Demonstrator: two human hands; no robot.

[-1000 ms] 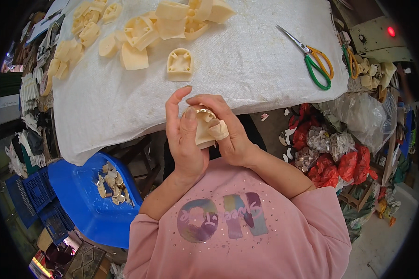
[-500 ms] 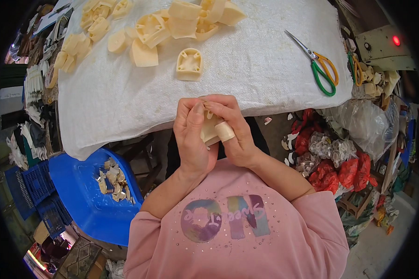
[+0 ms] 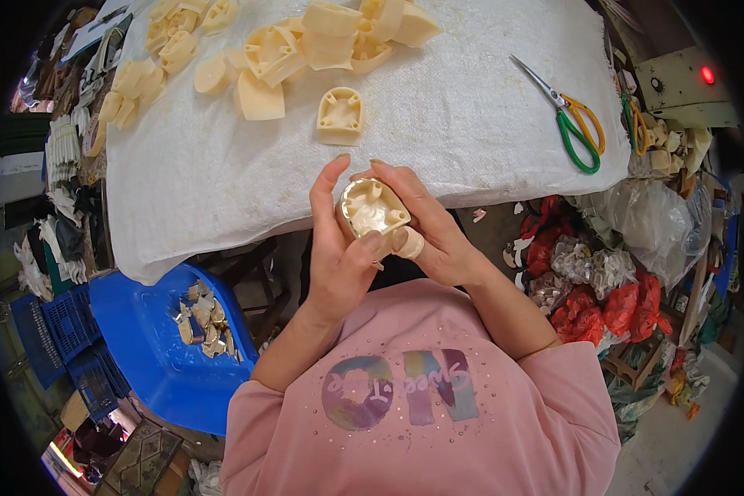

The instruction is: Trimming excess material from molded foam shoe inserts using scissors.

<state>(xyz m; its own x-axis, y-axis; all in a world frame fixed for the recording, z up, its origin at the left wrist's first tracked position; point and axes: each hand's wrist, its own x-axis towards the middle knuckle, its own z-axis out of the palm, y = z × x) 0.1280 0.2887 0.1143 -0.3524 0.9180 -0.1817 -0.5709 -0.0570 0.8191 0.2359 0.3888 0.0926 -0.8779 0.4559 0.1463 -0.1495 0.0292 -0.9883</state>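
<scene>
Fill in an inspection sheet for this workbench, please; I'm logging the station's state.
Surface: table draped in white woven cloth.
Job's things: cream moulded part, hollow side up, held in both hands above the table's near edge; one like it lies alone on the cloth; a pile of them at the far edge.
Clutter: green-handled scissors; blue bin with scraps below left; red and clear bags at right.
Grippers: left hand and right hand both grip the part.
Cables: nothing seen.
Surroundings: crowded floor, grey box with a red lamp.
</scene>
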